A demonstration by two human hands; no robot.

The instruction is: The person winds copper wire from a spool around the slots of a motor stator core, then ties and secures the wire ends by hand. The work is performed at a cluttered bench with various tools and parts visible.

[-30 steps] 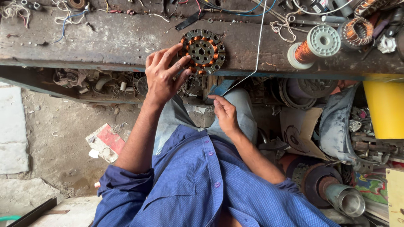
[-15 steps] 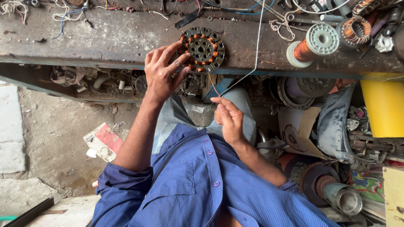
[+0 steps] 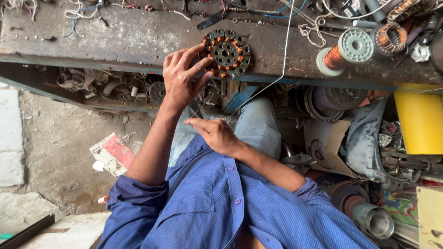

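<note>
While the left hand (image 3: 182, 76) grips the stator (image 3: 226, 53) by its rim, fingers spread over its near side, the stator sits at the front edge of the worktop (image 3: 115, 39). Right hand (image 3: 216, 133) is below the stator, just above the lap, fingers pinched on a thin wire (image 3: 285, 50) that runs up past the stator's right side. Copper wire spool (image 3: 347, 51) lies well right of the stator; yellow bin (image 3: 417, 122) lower right of it.

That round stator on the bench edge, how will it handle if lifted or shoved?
The stator looks like stacked metal plates with copper windings: probably stiff and heavy for its size. Lying flat, it should slide rather than roll. It overhangs the bench edge under the left hand, so it may drop.
</note>
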